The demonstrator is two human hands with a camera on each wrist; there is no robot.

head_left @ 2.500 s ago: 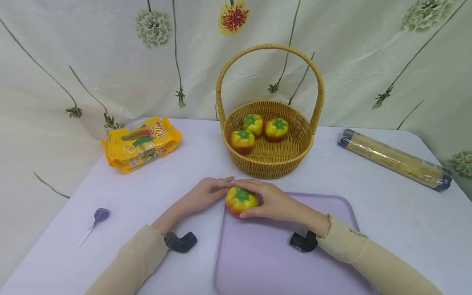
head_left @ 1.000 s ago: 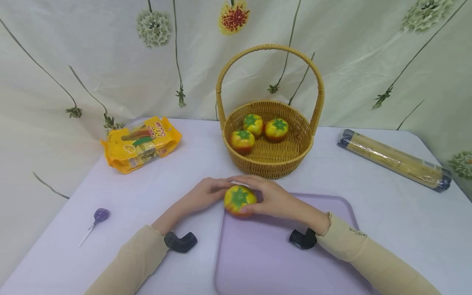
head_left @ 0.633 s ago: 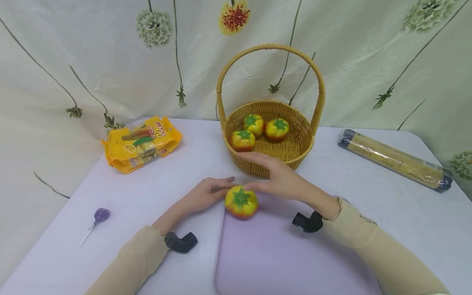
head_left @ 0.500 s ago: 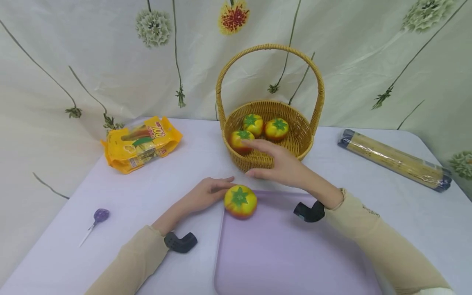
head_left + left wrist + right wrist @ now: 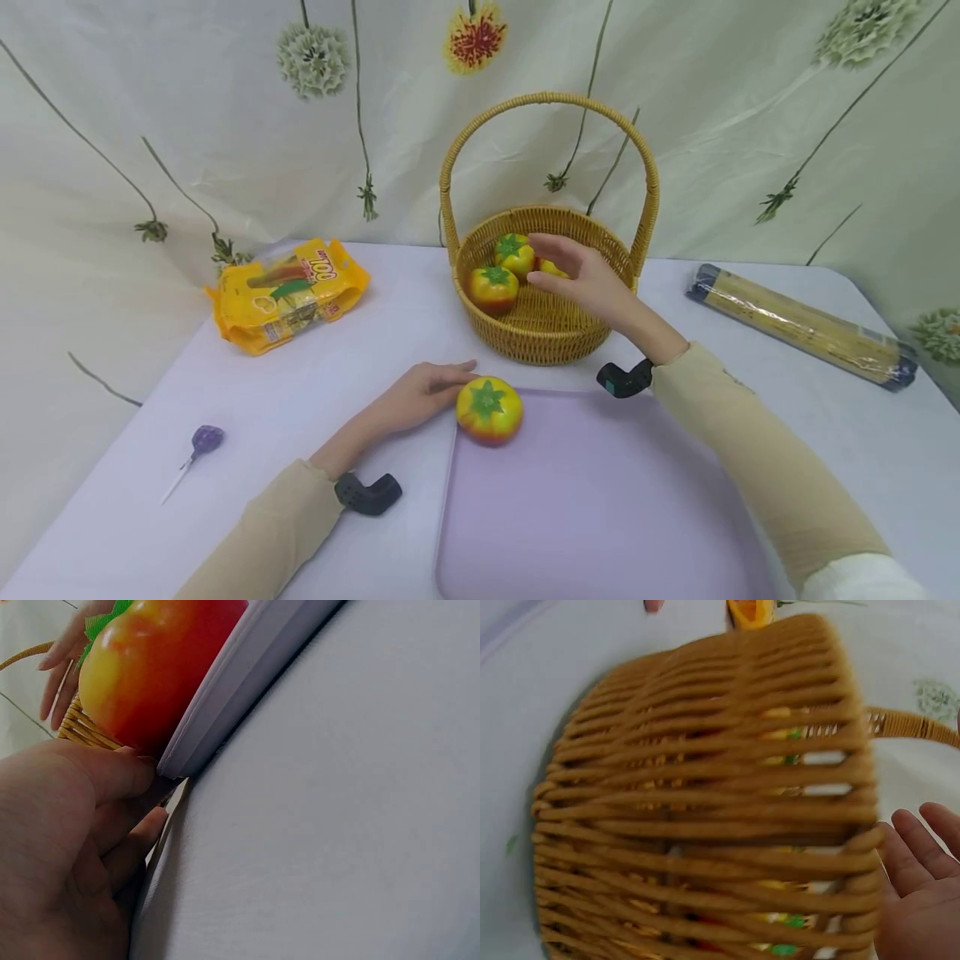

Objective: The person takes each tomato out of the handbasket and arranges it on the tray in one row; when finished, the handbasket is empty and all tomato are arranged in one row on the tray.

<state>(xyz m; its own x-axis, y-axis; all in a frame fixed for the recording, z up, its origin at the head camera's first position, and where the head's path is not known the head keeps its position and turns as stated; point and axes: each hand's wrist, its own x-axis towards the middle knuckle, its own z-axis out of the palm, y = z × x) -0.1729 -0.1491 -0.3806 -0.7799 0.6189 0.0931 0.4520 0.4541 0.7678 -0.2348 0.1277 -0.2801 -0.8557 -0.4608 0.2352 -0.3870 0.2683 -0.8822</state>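
A yellow-red tomato-like fruit [image 5: 489, 410] with a green star-shaped top sits on the far left corner of the lilac tray [image 5: 600, 500]. My left hand [image 5: 420, 402] lies beside it, fingers extended; in the left wrist view its thumb reaches the tray's corner, right by the fruit [image 5: 150, 675]. Nothing is in my right hand [image 5: 588, 279], which hovers over the wicker basket [image 5: 551, 346] with thumb and fingers spread apart. Inside lie three similar fruits; the right one [image 5: 551, 267] is mostly hidden behind that hand. In the right wrist view the basket's woven side [image 5: 705, 787] fills the middle.
A yellow snack bag [image 5: 288, 292] lies at the back left, and a purple lollipop [image 5: 206, 439] nearer the front. At the right is a long plastic-wrapped roll [image 5: 802, 325] with dark ends. The basket's tall arched handle [image 5: 547, 98] rises above the opening.
My right hand has let go of the fruit on the tray and moved forward to over the basket. My left hand and that fruit have stayed in place.
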